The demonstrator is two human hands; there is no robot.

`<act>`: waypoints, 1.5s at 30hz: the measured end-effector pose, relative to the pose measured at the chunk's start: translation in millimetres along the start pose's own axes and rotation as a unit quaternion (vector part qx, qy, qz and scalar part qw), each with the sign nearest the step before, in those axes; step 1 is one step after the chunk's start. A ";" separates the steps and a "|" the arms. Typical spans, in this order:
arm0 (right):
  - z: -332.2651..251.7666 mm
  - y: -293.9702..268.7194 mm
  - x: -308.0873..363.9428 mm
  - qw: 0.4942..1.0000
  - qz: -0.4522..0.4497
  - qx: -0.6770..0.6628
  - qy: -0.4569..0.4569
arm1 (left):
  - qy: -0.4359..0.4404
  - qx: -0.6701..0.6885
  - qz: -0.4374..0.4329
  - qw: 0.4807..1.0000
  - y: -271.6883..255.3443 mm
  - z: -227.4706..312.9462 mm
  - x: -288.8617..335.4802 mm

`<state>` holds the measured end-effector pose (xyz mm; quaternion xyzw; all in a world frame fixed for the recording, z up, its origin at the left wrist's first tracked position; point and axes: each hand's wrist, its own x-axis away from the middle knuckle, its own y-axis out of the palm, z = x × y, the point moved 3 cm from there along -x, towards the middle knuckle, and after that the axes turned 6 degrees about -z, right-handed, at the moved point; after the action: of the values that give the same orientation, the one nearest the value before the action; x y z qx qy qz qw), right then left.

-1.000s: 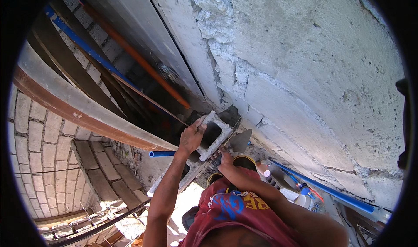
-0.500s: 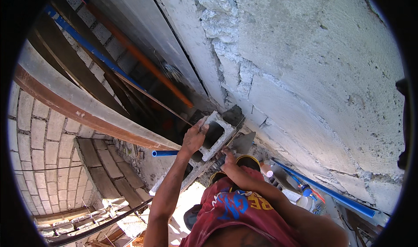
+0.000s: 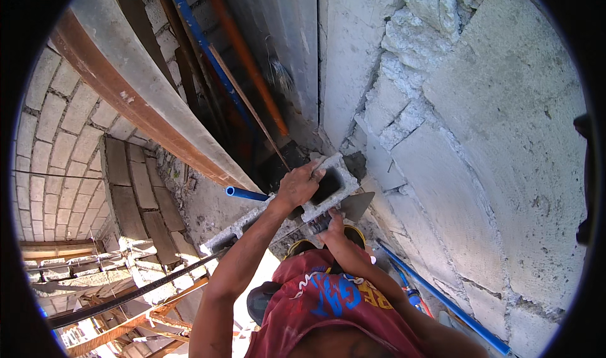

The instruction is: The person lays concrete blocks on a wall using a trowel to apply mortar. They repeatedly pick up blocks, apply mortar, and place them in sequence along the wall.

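Observation:
A grey hollow concrete block (image 3: 329, 204) rests at the corner end of a low course of blocks (image 3: 222, 237), beside the rough wall. My left hand (image 3: 299, 184) lies over its near left side, fingers closed on the edge between the hollows. Just below the block, my right hand (image 3: 333, 227) is closed round the handle of a pointed trowel. The trowel's grey blade (image 3: 358, 205) sticks out to the right, beside the block's right end. The handle is mostly hidden in my fingers.
A cracked concrete wall (image 3: 480, 143) rises close on the right. Blue pipes lie at its foot (image 3: 435, 295) and stick out left of my forearm (image 3: 245, 194). A curved-looking beam (image 3: 145, 105), a thin rod (image 3: 249, 109) and an orange pole (image 3: 246, 61) slant in from the upper left.
My view has turned, so the walls and poles appear rotated. My left hand stays on the block, and my right hand still holds the trowel below it.

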<state>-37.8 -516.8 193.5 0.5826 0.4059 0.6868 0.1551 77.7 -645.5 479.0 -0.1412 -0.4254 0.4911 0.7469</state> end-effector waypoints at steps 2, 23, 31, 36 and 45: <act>-1.8 1.5 1.3 1.000 -0.009 0.015 -0.004 | 0.002 -0.002 0.004 1.000 0.2 1.0 -0.1; -8.3 13.1 10.4 0.994 -0.020 0.093 -0.056 | 0.031 0.016 0.005 0.999 3.8 -9.4 -9.4; -11.3 37.2 29.1 0.993 0.051 0.103 -0.029 | 0.018 0.030 -0.009 0.999 1.7 -7.8 -5.3; -11.3 47.0 34.4 0.991 0.067 0.114 -0.010 | 0.036 0.041 -0.002 0.998 -2.4 -3.8 -0.9; -14.9 35.5 31.4 0.979 0.065 0.193 -0.008 | 0.047 0.028 0.010 0.998 -0.1 -9.7 -5.0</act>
<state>-51.0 -523.0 241.0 0.6321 0.4907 0.5997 -0.0024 84.5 -647.8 470.7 -0.1472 -0.3742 0.5028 0.7651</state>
